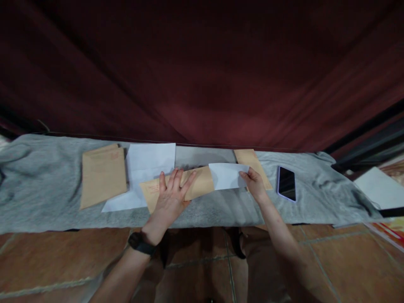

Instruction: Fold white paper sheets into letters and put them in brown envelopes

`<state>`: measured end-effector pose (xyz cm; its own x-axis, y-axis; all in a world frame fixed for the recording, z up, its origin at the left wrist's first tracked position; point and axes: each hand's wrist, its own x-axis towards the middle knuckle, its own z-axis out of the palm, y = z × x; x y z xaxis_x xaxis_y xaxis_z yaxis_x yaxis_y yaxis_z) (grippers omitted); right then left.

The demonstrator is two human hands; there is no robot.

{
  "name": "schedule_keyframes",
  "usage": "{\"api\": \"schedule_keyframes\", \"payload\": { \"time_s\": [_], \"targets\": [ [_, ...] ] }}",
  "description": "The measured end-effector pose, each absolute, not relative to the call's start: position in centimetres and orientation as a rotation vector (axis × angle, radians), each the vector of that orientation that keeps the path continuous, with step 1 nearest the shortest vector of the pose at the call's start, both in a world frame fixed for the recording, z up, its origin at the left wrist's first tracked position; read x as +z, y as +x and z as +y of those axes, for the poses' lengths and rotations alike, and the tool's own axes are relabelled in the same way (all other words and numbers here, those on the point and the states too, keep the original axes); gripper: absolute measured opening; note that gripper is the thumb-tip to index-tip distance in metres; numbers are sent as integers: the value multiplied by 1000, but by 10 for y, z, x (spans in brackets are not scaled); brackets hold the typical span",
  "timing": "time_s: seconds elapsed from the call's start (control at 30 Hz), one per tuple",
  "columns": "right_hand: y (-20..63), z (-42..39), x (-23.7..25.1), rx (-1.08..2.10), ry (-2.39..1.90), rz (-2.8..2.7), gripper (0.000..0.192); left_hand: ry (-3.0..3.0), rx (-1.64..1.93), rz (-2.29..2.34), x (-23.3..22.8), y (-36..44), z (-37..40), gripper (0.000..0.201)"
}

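Observation:
My left hand (170,200), fingers spread, lies flat across a brown paper envelope (202,183). From the envelope's right end sticks out a white folded sheet of paper (227,176); its left part is hidden inside. My right hand (255,183) pinches the outer end of that sheet between thumb and fingers. Red print shows on the envelope's left part. Beneath and behind the left end of the envelope are larger white sheets (151,158). Another brown envelope (252,160) lies just behind my right hand, partly covered by the white sheet.
Large brown envelopes (104,179) lie overlapping at the left. To the right is a phone (286,183) with a dark screen and purple edge. A grey cloth (202,216) covers the narrow bench, with a dark red curtain (202,84) close behind. A white object (380,187) stands far right.

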<state>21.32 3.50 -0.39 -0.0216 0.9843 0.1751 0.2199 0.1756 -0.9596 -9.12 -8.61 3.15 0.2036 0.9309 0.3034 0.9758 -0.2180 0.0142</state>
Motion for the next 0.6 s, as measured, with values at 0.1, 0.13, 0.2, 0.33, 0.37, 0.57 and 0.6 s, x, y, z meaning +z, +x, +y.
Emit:
{"api": "schedule_keyframes", "payload": {
  "time_s": [0.1, 0.13, 0.2, 0.33, 0.37, 0.57, 0.6],
  "targets": [
    [218, 38, -11, 952, -1281, -1367, 42, -2282, -370, -1861, 31, -92, -86, 96],
    [219, 39, -14, 930, -1315, -1344, 43, -2277, -371, -1870, 32, -91, -86, 97],
    [222, 42, -20, 852, -1416, -1369, 42, -2274, -366, -1871, 33, -90, -87, 99],
    [221, 41, -33, 696, -1574, -1544, 26, -2277, -332, -1834, 37, -86, -90, 101],
    [219, 40, -35, 675, -1589, -1568, 22, -2273, -325, -1827, 39, -86, -91, 101],
    [217, 34, -38, 587, -1635, -1632, 21, -2190, -309, -1893, 45, -92, -95, 98],
    [219, 34, -38, 580, -1639, -1639, 22, -2186, -303, -1893, 45, -93, -95, 97]
  ]
}}
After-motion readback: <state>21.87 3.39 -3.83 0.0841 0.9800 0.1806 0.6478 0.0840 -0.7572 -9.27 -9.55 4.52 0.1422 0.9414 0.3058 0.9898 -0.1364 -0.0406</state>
